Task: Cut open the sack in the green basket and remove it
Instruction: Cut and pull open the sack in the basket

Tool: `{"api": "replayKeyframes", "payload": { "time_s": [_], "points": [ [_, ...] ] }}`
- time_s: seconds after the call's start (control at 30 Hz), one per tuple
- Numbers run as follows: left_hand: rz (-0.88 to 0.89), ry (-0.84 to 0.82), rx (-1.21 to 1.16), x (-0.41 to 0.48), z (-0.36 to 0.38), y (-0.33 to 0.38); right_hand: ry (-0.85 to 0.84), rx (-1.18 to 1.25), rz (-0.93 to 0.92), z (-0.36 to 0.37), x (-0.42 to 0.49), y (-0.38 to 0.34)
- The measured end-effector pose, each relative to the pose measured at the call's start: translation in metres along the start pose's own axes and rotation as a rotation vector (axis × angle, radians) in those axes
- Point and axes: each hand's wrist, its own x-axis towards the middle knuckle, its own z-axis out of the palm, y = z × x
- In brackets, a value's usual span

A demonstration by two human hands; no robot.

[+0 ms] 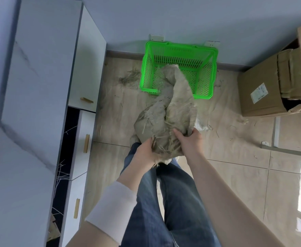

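Observation:
A grey-beige woven sack [171, 111] with frayed, cut edges hangs between my hands and the green plastic basket [206, 86]. Its far end still trails over the basket's near rim and rests inside. My left hand [144, 154] grips the sack's lower bunched edge from the left. My right hand [188, 139] clutches the same bunched end from the right. The basket stands on the floor against the back wall. Loose fibres lie on its bottom.
White cabinets with gold handles [86, 143] line the left side, with one dark open section. Cardboard boxes [263, 93] stand at the right. Straw-like scraps [128, 79] litter the floor left of the basket. My legs in blue jeans [164, 202] are below the sack.

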Motion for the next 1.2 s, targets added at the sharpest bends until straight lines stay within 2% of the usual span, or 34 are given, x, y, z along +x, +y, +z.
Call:
{"api": "replayKeyframes", "payload": {
  "time_s": [0.03, 0.1, 0.2, 0.3, 0.47, 0.53, 0.67, 0.83, 0.93, 1.0, 1.03, 1.1, 1.13, 1.2],
  "points": [
    [0.040, 0.009, 0.090, -0.005, -0.003, -0.005, 0.016, 0.029, -0.002, -0.001, 0.000, -0.001],
    [0.104, 0.022, 0.096, -0.011, -0.007, -0.013, 0.018, 0.047, -0.025, 0.000, 0.000, -0.001],
    [0.065, 0.062, -0.138, -0.013, -0.009, -0.007, 0.016, 0.084, -0.045, 0.004, -0.003, -0.002],
    [-0.039, 0.185, -0.396, -0.005, -0.004, 0.011, -0.033, 0.096, -0.062, 0.010, -0.006, 0.003],
    [-0.060, 0.232, -0.428, 0.012, 0.010, 0.024, -0.045, 0.022, -0.050, 0.017, -0.006, 0.001],
    [-0.091, 0.266, -0.514, 0.016, 0.014, 0.023, -0.044, -0.046, -0.047, 0.019, -0.004, -0.001],
    [-0.102, 0.334, -0.638, 0.025, 0.021, 0.014, 0.046, -0.073, -0.013, 0.015, 0.000, -0.003],
    [-0.085, 0.340, -0.610, 0.020, 0.013, 0.028, 0.108, -0.133, -0.066, 0.006, 0.003, -0.009],
    [-0.097, 0.299, -0.630, 0.019, 0.012, 0.033, 0.077, -0.143, -0.008, -0.004, 0.005, -0.009],
    [-0.095, 0.311, -0.618, 0.017, 0.010, 0.036, 0.128, -0.138, 0.031, -0.016, -0.003, -0.011],
    [-0.095, 0.320, -0.612, 0.016, 0.009, 0.037, 0.192, -0.105, -0.008, -0.022, -0.012, -0.014],
    [-0.110, 0.314, -0.636, 0.015, 0.010, 0.036, 0.299, 0.011, -0.221, -0.033, -0.037, -0.022],
    [-0.112, 0.305, -0.665, 0.016, 0.011, 0.035, 0.283, 0.079, -0.364, -0.036, -0.051, -0.027],
    [-0.121, 0.294, -0.692, 0.016, 0.015, 0.035, 0.110, 0.123, -0.604, -0.035, -0.071, -0.035]
  ]
}}
